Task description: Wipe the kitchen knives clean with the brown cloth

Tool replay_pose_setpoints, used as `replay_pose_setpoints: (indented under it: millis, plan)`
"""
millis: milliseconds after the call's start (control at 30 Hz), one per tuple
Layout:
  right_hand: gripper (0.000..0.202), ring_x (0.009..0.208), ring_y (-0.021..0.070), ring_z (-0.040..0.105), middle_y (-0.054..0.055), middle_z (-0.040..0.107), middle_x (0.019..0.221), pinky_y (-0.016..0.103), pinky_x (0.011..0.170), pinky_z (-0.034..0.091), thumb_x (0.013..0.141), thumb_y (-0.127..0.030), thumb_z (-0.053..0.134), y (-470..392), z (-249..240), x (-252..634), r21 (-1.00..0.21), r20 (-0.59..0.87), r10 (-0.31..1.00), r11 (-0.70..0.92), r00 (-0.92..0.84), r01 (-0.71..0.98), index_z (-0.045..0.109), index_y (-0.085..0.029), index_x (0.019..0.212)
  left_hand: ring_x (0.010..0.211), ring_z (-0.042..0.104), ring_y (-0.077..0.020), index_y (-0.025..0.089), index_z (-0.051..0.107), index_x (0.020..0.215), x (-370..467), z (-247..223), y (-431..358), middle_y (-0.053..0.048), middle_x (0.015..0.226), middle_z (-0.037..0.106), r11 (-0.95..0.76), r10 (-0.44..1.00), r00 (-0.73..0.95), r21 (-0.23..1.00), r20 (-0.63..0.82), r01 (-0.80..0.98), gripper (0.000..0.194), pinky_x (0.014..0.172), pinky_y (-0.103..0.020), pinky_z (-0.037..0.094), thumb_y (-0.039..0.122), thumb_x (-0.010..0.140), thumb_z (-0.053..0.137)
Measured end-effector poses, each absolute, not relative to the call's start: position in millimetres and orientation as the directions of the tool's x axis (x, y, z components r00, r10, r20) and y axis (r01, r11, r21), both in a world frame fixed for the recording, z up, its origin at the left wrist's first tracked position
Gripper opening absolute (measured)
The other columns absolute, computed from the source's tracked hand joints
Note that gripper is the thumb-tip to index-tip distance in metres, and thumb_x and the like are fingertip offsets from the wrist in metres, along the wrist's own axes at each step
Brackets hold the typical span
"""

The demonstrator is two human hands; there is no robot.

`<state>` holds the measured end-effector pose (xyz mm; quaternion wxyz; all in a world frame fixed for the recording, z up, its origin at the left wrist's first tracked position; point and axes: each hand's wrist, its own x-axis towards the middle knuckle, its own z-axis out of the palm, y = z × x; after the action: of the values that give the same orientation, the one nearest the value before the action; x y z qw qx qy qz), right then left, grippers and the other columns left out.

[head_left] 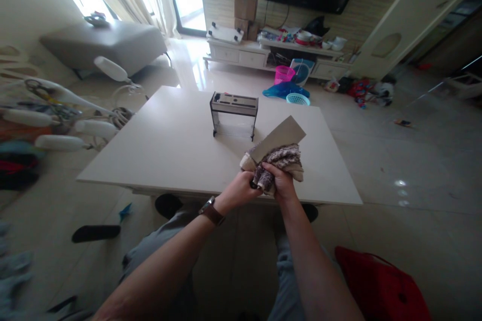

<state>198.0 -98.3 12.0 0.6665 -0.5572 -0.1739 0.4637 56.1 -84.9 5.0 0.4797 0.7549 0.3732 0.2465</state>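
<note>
A broad flat blade, like that of a cleaver (279, 136), points up and to the right over the near part of the table. My left hand (243, 189) is closed at its lower end, around what seems to be the dark handle, mostly hidden. My right hand (280, 180) is closed on a brown-and-white fluffy cloth (288, 157), bunched against the lower part of the blade. Beyond my hands a knife block (234, 104) with a slotted top and clear lower panel stands upright on the white table (161, 145).
A floor-level pink basket (283, 74), blue plastic bag (284, 90) and light-blue basket (297, 99) are beyond the table. White-padded racks (94, 129) stand at its left. A red bag or stool (380, 286) is at lower right. A TV cabinet (241, 55) lines the far wall.
</note>
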Motion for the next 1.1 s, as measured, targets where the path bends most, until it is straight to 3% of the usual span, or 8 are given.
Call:
replay_pose_setpoints:
  millis: [133, 500, 800, 1100]
  plan:
    - [0.034, 0.076, 0.0238, 0.076, 0.004, 0.079, 0.079, 0.032, 0.067, 0.062, 0.05, -0.027, 0.091, -100, 12, 203, -0.876, -0.342, 0.788, -0.07, 0.512, -0.477, 0.073, -0.016, 0.077, 0.057, 0.047, -0.0093, 0.013, 0.064, 0.07, 62, 9, -85, 0.001, 0.063, 0.061, -0.272, 0.785, 0.619, 0.903, 0.009, 0.332, 0.013, 0.056, -0.023, 0.035, 0.023, 0.077, 0.066]
    - [0.033, 0.077, 0.025, 0.076, 0.005, 0.078, 0.076, 0.033, 0.068, 0.063, 0.051, -0.028, 0.091, -99, 9, 203, -0.889, -0.331, 0.8, -0.086, 0.501, -0.45, 0.073, -0.016, 0.076, 0.057, 0.045, -0.0088, 0.013, 0.063, 0.07, 63, 8, -86, 0.002, 0.061, 0.057, -0.224, 0.783, 0.621, 0.923, -0.022, 0.314, 0.011, 0.055, -0.022, 0.034, 0.021, 0.077, 0.065]
    - [0.033, 0.074, 0.0207, 0.074, 0.003, 0.079, 0.082, 0.03, 0.068, 0.062, 0.047, -0.021, 0.091, -98, 16, 194, -0.847, -0.401, 0.767, -0.102, 0.5, -0.522, 0.075, -0.017, 0.076, 0.067, 0.057, -0.0128, 0.013, 0.066, 0.075, 56, 2, -84, -0.001, 0.073, 0.068, -0.253, 0.776, 0.63, 0.934, 0.039, 0.254, 0.011, 0.063, -0.023, 0.04, 0.023, 0.078, 0.067]
    - [0.034, 0.075, 0.0199, 0.074, 0.003, 0.079, 0.084, 0.029, 0.07, 0.062, 0.048, -0.021, 0.09, -95, 15, 185, -0.845, -0.396, 0.77, -0.093, 0.499, -0.527, 0.076, -0.015, 0.078, 0.068, 0.056, -0.0127, 0.012, 0.068, 0.075, 47, 4, -82, -0.001, 0.072, 0.067, -0.247, 0.779, 0.626, 0.94, 0.048, 0.236, 0.01, 0.065, -0.022, 0.041, 0.022, 0.078, 0.067]
